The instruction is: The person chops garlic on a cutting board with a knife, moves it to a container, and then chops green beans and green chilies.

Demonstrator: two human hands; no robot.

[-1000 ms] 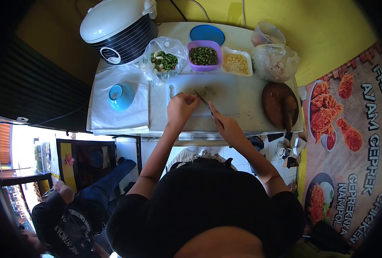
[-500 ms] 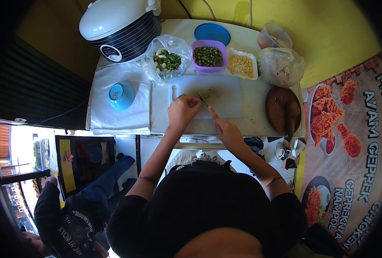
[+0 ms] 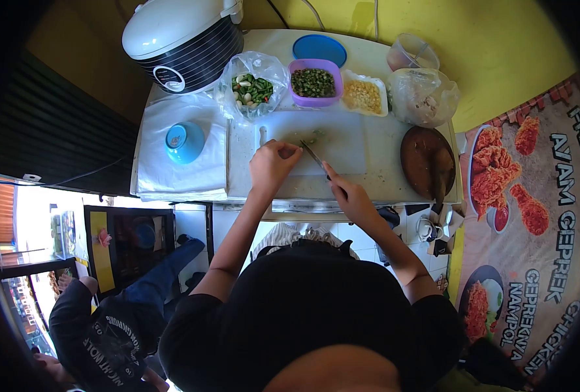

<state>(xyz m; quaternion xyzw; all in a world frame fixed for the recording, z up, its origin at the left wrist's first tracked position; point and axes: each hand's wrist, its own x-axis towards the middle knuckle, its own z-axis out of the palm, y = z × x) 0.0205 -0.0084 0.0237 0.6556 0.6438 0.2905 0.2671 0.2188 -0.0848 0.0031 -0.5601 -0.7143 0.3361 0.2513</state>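
Observation:
My right hand [image 3: 352, 199] is wrapped round the handle of a knife [image 3: 314, 155], whose blade slants up and left over the white cutting board [image 3: 345, 153]. My left hand [image 3: 270, 164] is at the board's left side, thumb and fingers pinched together beside the knife tip. Whatever is between those fingers is too small or hidden to name. Small green cut pieces [image 3: 317, 136] lie on the board just beyond the blade. Behind the board stand a clear bag of green chillies and garlic cloves [image 3: 252, 90] and a purple tub of chopped green pieces [image 3: 313, 83].
A white tray of pale yellow bits [image 3: 363, 96], a clear bag [image 3: 424, 98] and a blue lid [image 3: 319, 50] are at the back. On the right sits a brown mortar [image 3: 427, 163]. Left are a blue bowl [image 3: 184, 142] and a rice cooker [image 3: 182, 49]. Another person [image 3: 110, 326] is lower left.
My right hand and the knife have drawn slightly down and right, so more blade shows. My left hand has shifted slightly left. The other person's hand has moved at the left.

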